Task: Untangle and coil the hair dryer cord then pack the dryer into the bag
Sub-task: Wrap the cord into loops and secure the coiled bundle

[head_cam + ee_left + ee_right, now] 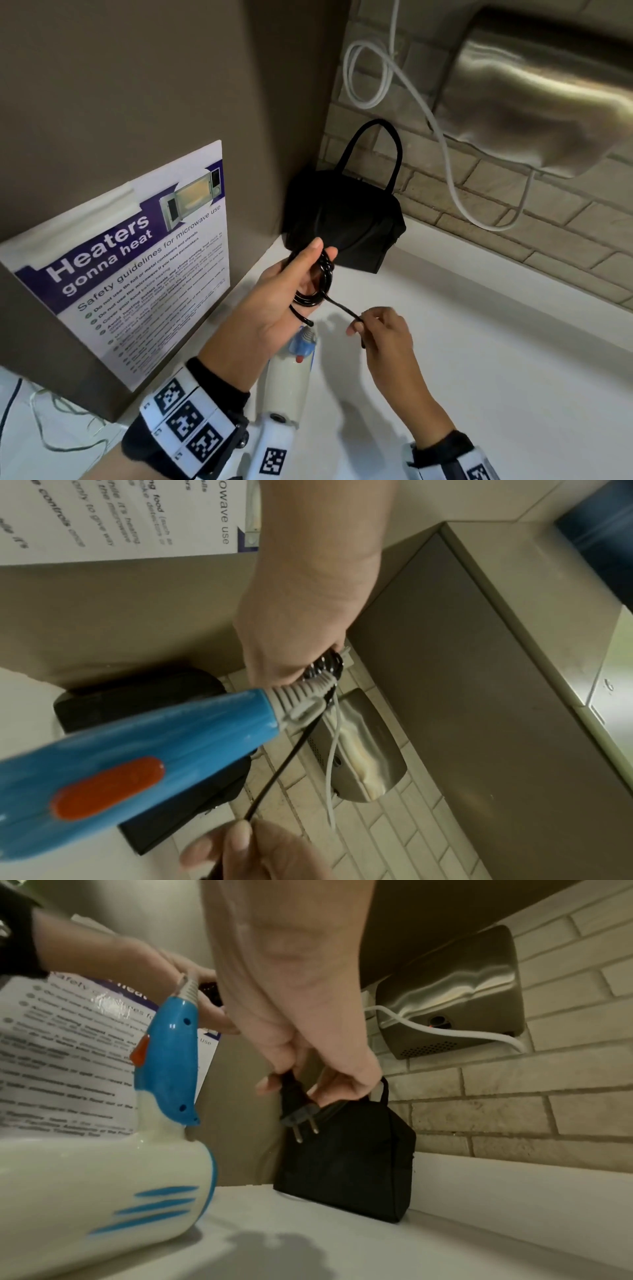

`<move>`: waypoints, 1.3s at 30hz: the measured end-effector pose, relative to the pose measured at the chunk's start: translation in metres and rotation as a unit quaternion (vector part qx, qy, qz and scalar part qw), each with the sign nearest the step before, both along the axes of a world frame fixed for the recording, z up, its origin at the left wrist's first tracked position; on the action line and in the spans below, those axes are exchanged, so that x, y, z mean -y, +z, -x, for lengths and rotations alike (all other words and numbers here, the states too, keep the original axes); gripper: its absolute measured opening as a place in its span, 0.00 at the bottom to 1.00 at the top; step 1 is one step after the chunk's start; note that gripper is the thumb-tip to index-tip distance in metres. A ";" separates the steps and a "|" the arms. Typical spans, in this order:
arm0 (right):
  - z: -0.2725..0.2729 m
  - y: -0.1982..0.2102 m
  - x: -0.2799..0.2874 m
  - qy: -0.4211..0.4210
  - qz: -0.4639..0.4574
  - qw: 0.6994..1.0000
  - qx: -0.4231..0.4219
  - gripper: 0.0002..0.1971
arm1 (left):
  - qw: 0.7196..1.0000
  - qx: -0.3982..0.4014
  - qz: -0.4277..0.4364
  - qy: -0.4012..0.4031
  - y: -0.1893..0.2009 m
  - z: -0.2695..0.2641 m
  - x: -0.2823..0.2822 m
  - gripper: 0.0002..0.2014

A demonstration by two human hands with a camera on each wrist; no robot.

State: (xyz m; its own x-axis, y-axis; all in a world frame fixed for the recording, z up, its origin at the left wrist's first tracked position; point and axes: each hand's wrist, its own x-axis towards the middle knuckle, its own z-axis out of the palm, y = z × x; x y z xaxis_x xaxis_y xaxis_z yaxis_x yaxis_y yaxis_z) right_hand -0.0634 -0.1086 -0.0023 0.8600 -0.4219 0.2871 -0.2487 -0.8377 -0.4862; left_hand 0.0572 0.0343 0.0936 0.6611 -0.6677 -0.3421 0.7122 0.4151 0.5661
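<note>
Two hands working the glossy black power cord (317, 284) — left hand (277, 301) curled round a tight bundle of several loops, right hand (380, 329) pinching the free end just behind the black two-pin plug (301, 1118). Running taut between the two, a short straight stretch of cord. Lying on the white tabletop (496, 359) under the left wrist, the white-and-blue plastic hair dryer with an orange slide switch (289, 380), its grey ribbed strain relief (308, 689) pointing up at the coil. Standing upright in the corner just behind the hands, well within reach, the small black fabric bag with looped handles (346, 219).

Judging by the look: cord pliable but springy, smooth-sheathed, likely wanting to unwind if the left grip loosens — best keeping the loops pinched at one side and feeding the plug end last. Dryer probably light, hard-shelled and a bit slippery; handle the sensible place for taking hold, not the cord root. Bag soft, likely sagging when opened, so needing one hand steadying its mouth.

Reading on the wall-mounted laminated poster (137, 260): "Heaters gonna heat" and "Safety guidelines for microwave use". Smaller lines too blurred for reading. Showing no legible brand on dryer or bag.
</note>
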 end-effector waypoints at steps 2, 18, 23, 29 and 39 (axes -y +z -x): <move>-0.008 0.003 0.004 -0.025 -0.038 0.999 0.011 0.11 | 0.999 0.033 -0.031 -0.013 -0.002 0.004 0.002 0.05; -0.031 0.066 -0.026 -0.037 -0.676 0.714 0.176 0.12 | 0.991 0.111 -0.078 0.014 -0.009 0.011 0.009 0.13; -0.031 0.067 -0.032 -0.046 -0.716 0.673 0.179 0.11 | 0.988 0.117 -0.098 0.003 -0.016 0.009 0.010 0.21; -0.031 0.064 -0.034 -0.050 -0.732 0.649 0.198 0.10 | 0.995 0.061 -0.078 -0.005 -0.016 0.009 0.013 0.14; -0.032 0.071 -0.045 0.006 -0.796 0.584 0.157 0.16 | 0.999 -0.002 -0.042 0.009 -0.018 0.005 0.014 0.13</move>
